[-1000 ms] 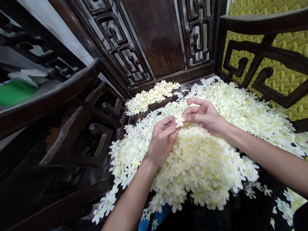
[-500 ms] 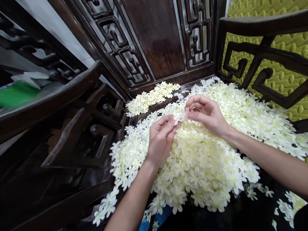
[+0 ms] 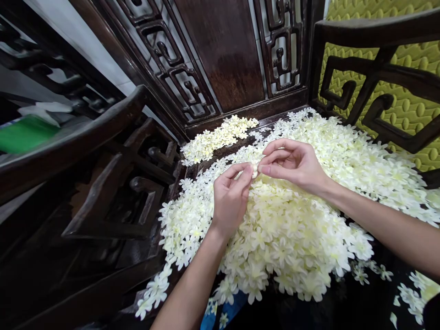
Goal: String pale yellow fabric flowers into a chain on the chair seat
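Small white flowers with pale yellow centres, artificial by their look, form a large heap (image 3: pixel 285 233) beneath my hands. My left hand (image 3: pixel 231 195) is closed, with thumb and forefinger pinching a small white flower piece (image 3: pixel 255 170). From the other side my right hand (image 3: pixel 297 164) meets it, thumb and fingers pressed together at the same piece, its forefinger a little raised. Fingertips cover most of the piece, so I cannot tell whether it is one flower or several stacked together.
The flowers lie on a dark wooden seat with a carved backrest (image 3: pixel 220 55) and armrests on the left (image 3: pixel 137 98) and right (image 3: pixel 374 32). A separate yellower pile (image 3: pixel 220 137) is at the back. Behind the right armrest stands a yellow-green textured surface (image 3: pixel 412 105). Something green (image 3: pixel 27 134) lies far left.
My right hand has moved slightly left, bringing its fingertips close against my left hand's. Less of the white flower piece shows between them. My left hand is almost unmoved.
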